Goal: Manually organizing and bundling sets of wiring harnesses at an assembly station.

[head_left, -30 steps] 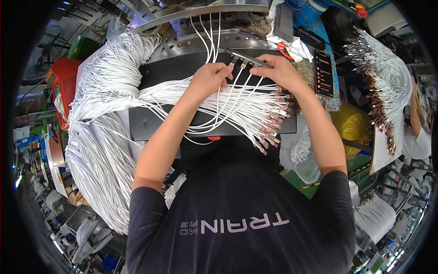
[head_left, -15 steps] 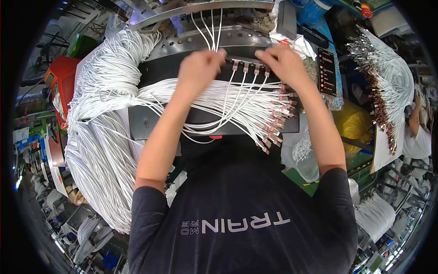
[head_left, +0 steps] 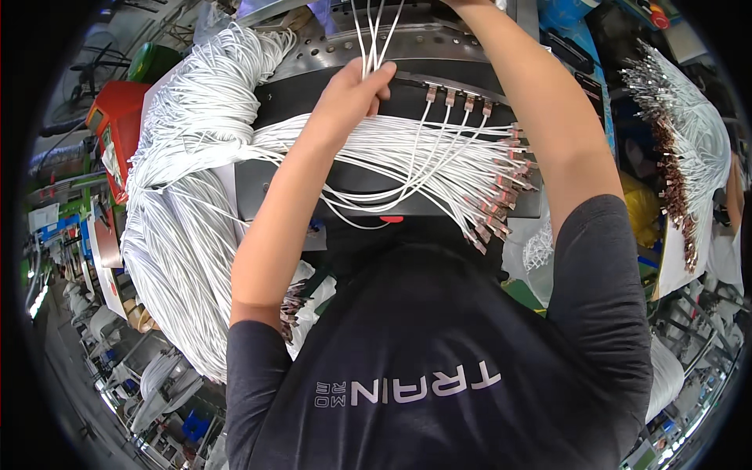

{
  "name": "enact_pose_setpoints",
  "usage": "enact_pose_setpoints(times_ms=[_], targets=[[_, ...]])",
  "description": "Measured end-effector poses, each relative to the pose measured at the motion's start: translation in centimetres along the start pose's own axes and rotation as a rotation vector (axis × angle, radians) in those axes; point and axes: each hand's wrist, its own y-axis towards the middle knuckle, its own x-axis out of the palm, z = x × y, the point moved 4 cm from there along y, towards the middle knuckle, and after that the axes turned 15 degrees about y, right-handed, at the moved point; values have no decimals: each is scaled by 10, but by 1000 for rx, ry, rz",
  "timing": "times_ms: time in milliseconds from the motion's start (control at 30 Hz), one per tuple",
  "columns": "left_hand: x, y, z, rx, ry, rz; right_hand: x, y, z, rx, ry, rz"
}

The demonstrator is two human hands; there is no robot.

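Observation:
My left hand (head_left: 352, 95) is closed around several thin white cables (head_left: 374, 37), which run up from it past the upper edge. My right arm (head_left: 540, 94) stretches far forward; its hand is almost wholly cut off by the top of the picture, with its fingers out of sight. Between the arms, a row of cables ending in small brown connectors (head_left: 450, 99) sits along a dark metal strip (head_left: 423, 80). Below them, a spread bundle of white cables (head_left: 368, 145) lies on the black work surface, its brown connector ends (head_left: 497, 192) fanned out to the right.
At the left, a large heap of white cables (head_left: 176, 258) hangs over the table side beside a red bin (head_left: 117, 125). A perforated metal plate (head_left: 423, 47) curves behind the work surface. Further right hangs another cable bundle (head_left: 693, 141), near a yellow bag (head_left: 638, 211).
My right hand has left the connector row and reached forward past the upper edge. My left hand stays at the upright cables, its grip now plainly seen. The whole view has shifted slightly.

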Motion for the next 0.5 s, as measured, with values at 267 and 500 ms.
enact_pose_setpoints(times_ms=[267, 500], targets=[[-201, -89, 31, 499, 101, 812, 7, -44, 46, -34, 185, -1], [-169, -108, -53, -106, 761, 910, -57, -117, -12, -132, -85, -93]])
